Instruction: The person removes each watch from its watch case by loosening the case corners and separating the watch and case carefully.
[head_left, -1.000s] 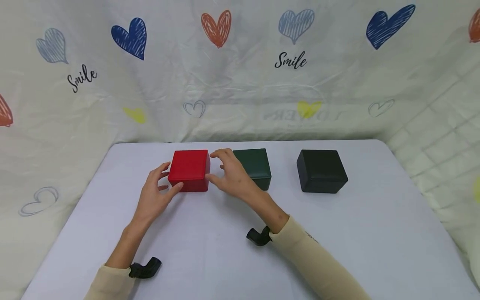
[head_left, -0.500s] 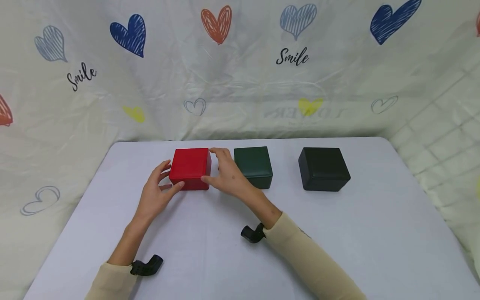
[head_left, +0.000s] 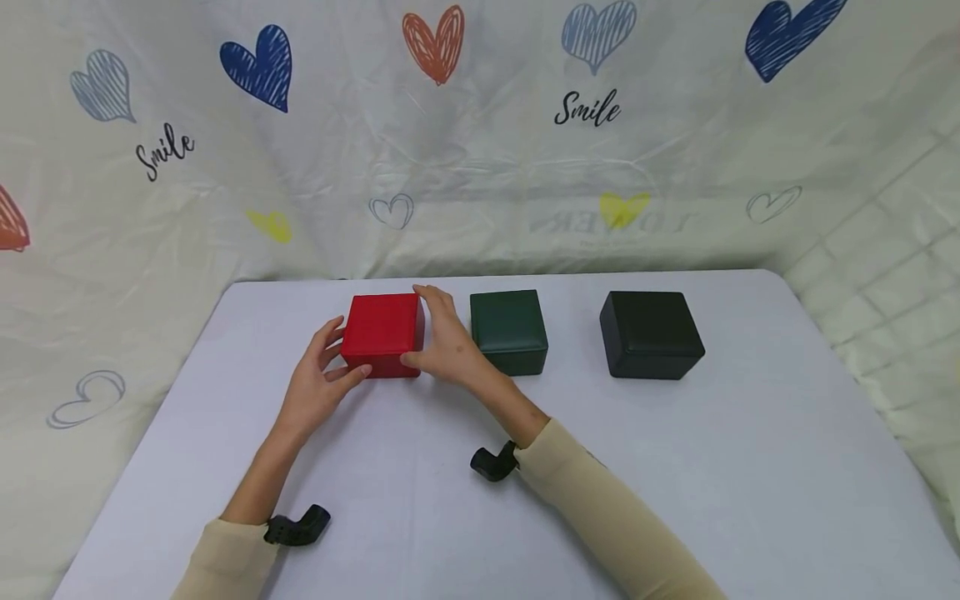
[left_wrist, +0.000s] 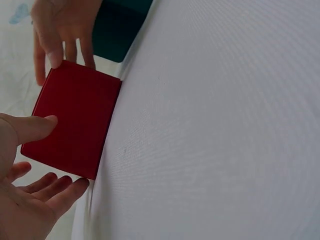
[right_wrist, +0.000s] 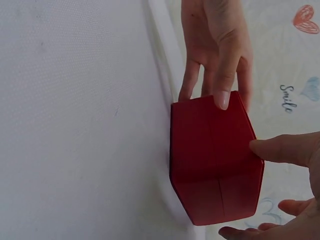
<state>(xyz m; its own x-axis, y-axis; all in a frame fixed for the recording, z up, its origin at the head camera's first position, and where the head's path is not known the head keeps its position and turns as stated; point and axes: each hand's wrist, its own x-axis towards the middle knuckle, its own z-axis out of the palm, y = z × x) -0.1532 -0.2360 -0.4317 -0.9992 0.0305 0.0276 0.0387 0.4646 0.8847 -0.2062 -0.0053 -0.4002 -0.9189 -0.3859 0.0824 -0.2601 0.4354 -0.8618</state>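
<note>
A red box [head_left: 382, 329] with rounded edges sits on the white table at the left of a row. My left hand [head_left: 313, 383] holds its left side, the thumb [left_wrist: 37, 127] lying across the front face and the fingers along the side. From the other side my right hand [head_left: 450, 346] holds the box, thumb [right_wrist: 280, 149] at the front right edge and forefinger round the far right corner. A thin seam runs along the box in the right wrist view. The box's lid is down.
A dark green box [head_left: 510, 325] stands just right of my right hand. Farther right is a black box [head_left: 651, 329]. Behind the white table [head_left: 420, 508] hangs a pale sheet [head_left: 495, 167] printed with hearts. Black cameras [head_left: 300, 527] jut from both wrists.
My right hand has moved left and away from the green box, closing in on the red box's right side. The left hand keeps its place at the red box. The head view has shifted slightly.
</note>
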